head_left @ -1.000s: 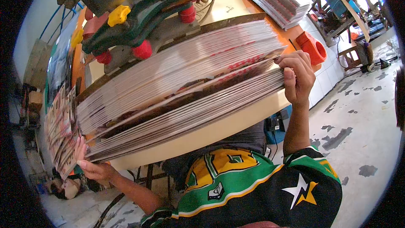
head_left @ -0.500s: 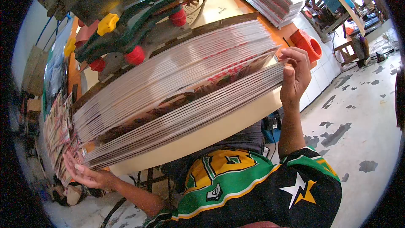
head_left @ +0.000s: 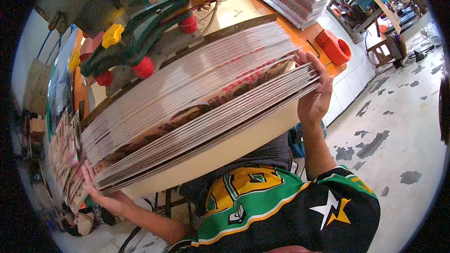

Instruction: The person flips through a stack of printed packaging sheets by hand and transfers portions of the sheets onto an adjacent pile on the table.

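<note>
A long row of thin printed sheets (head_left: 187, 84) stands on edge across a cream board (head_left: 225, 154). The nearer bundle of sheets (head_left: 211, 126) leans toward me, with a gap behind it showing a printed picture. My right hand (head_left: 314, 86) grips the right end of this bundle, fingers over its top corner. My left hand (head_left: 105, 199) lies against the bundle's left end, palm toward the edges, fingers stretched out. Behind the row runs a dark metal bar (head_left: 225, 33).
A green clamp frame (head_left: 136, 37) with yellow knobs and red feet stands behind the sheets. An orange ring-shaped part (head_left: 333, 47) lies at the right, near a hex key. Another sheet stack (head_left: 286, 0) sits at the back. Loose printed pieces (head_left: 68, 159) hang at the left.
My right hand has shifted left and wrapped further over the bundle's corner. My left hand moved away from the left end, then back against it. The view has shifted slightly.
</note>
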Tool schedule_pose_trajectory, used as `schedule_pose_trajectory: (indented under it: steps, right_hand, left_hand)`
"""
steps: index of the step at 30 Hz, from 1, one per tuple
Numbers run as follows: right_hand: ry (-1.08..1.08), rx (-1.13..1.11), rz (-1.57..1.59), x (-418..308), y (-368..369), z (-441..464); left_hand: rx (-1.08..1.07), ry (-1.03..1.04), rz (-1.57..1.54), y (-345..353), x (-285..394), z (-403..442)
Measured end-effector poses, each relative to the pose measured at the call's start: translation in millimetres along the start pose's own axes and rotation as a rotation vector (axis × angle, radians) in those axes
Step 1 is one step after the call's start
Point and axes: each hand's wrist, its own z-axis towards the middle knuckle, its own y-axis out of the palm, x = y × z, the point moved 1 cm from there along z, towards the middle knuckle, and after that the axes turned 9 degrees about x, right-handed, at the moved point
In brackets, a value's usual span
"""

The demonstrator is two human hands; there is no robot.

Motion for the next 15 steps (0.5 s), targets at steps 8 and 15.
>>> schedule_pose_trajectory:
  steps: [8,15]
  right_hand:
    - [-0.003,-0.105,0.042,-0.2,5.1,-7.3]
    - [-0.125,-0.161,-0.099,2.3,8.1,-9.1]
  left_hand:
    - [-0.061,-0.045,-0.069,-4.6,3.8,-3.4]
    - [-0.154,-0.058,-0.045,-4.9,6.7,-4.3]
